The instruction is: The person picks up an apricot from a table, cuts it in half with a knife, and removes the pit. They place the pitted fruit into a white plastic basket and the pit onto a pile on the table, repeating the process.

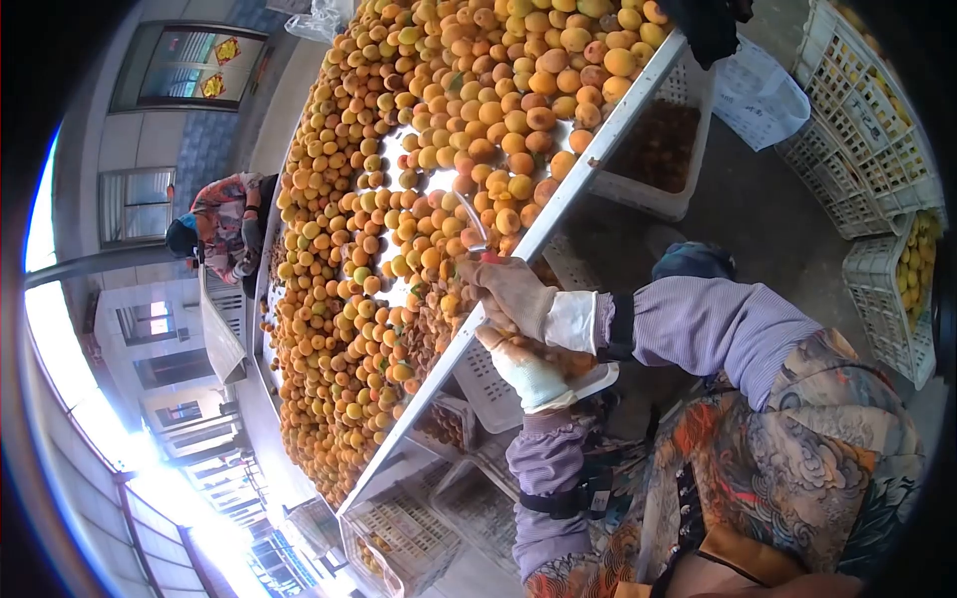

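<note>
My right hand (pixel 510 292), in a stained glove with a white cuff, is closed on a small tool with a red handle and a thin curved metal end (pixel 473 217). The tool's end reaches over the apricots (pixel 334 189) heaped on a metal-edged table (pixel 598 149). Just beside it, at the table's edge, my left hand (pixel 528 367) wears a whitish glove and has its fingers curled. What it holds is hidden. Below the hands, a white basket (pixel 488 394) stands under the table edge.
Across the table, another person (pixel 221 224) bends over the fruit. White crates (pixel 867 110) stand at the upper right, one with yellow fruit (pixel 915 267). A tub (pixel 658 199) and a wire-like crate (pixel 404 528) are beside and below the table.
</note>
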Tool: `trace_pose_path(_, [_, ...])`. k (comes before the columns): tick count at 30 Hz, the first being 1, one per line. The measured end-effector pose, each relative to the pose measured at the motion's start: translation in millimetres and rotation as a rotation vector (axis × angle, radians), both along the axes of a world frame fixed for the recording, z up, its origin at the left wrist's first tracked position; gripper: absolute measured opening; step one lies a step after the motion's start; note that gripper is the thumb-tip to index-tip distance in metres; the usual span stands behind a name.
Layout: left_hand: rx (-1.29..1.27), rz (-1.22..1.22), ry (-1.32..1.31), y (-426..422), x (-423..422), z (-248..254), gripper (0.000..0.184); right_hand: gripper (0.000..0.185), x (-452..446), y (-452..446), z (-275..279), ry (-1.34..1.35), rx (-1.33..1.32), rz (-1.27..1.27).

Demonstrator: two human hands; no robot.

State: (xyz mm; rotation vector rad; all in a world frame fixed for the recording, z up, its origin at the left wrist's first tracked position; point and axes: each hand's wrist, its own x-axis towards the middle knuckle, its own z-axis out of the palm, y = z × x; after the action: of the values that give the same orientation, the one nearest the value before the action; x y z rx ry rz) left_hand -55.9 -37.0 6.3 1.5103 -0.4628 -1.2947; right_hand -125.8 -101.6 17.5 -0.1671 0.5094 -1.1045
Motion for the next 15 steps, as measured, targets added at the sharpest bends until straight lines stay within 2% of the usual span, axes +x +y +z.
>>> trace_pose_path(3, [-0.090, -0.004, 0.029, -6, 8, -16, 0.050, 0.017, -3, -1, 10, 0.101, 0.097, -0.014])
trace_pose_path(6, [0.012, 0.140, 0.168, -9, -21, 20, 0.055, 0.022, -9, -8, 11, -0.004, 0.208, 0.057])
trace_pose_path(8, [-0.048, 0.081, 0.157, -12, -10, 1, 0.057, 0.027, -9, -9, 10, -0.011, 0.189, 0.028])
trace_pose_path(10, [-0.113, 0.019, 0.143, -19, 12, -28, 0.059, 0.029, -7, -9, 15, 0.028, 0.070, -0.117])
trace_pose_path(12, [-0.176, -0.222, -0.217, -27, 35, -51, 0.061, 0.028, -12, -14, 14, -0.007, 0.094, -0.140])
trace_pose_path(13, [-0.177, -0.227, -0.220, -28, 30, -41, 0.061, 0.027, -15, -16, 13, -0.041, 0.121, -0.156])
trace_pose_path(15, [-0.129, -0.194, 0.349, -28, 8, 0, 0.059, 0.027, -20, -17, 19, -0.043, 0.166, -0.172])
